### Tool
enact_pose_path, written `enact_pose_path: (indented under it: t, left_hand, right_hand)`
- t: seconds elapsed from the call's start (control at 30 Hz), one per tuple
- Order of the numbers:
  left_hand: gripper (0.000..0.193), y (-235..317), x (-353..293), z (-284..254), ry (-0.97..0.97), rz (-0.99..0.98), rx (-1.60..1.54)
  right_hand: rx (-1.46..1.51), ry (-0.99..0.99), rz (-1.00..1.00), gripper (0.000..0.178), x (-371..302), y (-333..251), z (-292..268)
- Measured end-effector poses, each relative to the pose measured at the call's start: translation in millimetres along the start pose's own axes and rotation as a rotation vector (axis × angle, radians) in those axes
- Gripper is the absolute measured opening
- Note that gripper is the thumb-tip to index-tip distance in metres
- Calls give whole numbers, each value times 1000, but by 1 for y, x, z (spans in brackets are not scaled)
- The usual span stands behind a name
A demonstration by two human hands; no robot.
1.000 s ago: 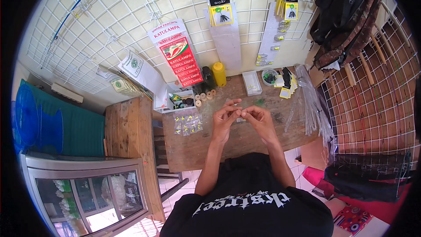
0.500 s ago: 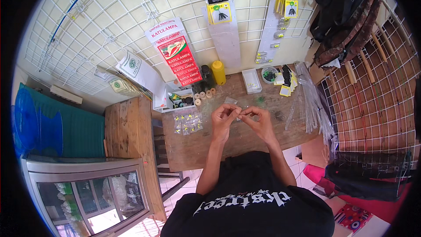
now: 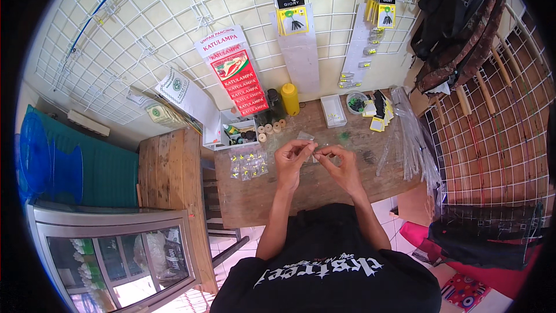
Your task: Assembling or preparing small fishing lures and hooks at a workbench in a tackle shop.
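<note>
My left hand and my right hand meet over the middle of the wooden table. Both are closed in a pinch, fingertips almost touching. What they hold between them is too small to make out. Just beyond the left fingertips shows a small piece of clear plastic, perhaps a little bag; whether it touches the fingers I cannot tell. Left of my hands lie several small clear bags with yellow bits inside. A shallow white tray and a round tub of dark and green pieces stand beyond my right hand.
A white box of supplies, small tan spools and a yellow bottle stand at the table's back. Black-and-yellow cards and long clear plastic sleeves lie at right. Packets hang on the white wire grid.
The fingertips have shifted slightly, and the right hand's fingers sit a little lower against the left's. The whole view has moved a little; the things on the table stay in place.
</note>
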State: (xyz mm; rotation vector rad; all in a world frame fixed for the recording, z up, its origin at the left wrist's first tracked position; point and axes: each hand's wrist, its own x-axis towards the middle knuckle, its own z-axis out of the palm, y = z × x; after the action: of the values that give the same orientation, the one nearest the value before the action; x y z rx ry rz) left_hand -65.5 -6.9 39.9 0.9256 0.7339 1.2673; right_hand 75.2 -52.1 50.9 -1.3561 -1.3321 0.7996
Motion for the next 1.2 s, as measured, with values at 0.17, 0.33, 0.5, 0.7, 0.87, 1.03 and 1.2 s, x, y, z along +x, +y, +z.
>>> enact_pose_path:
  t: [0.17,0.33,0.5,0.7,0.87,1.03,1.2]
  left_hand:
    - [10,2,2,-2,21,24,69]
    - [10,7,2,0,23,40,98]
    - [11,11,3,6,69,66,63]
    - [12,8,3,-1,74,68,92]
    - [14,7,2,0,75,49,82]
    - [14,4,1,-4,107,49,78]
    - [22,7,2,-1,166,92,52]
  right_hand:
    - [-9,9,-17,12,2,-5,-3]
    - [-13,33,-18,13,3,-7,-4]
    - [-13,56,10,12,4,-2,-3]
    - [7,15,36,11,3,-6,-4]
    - [-20,37,-4,11,2,2,-5]
    - [4,45,7,12,3,1,-5]
    - [39,20,27,11,3,3,-7]
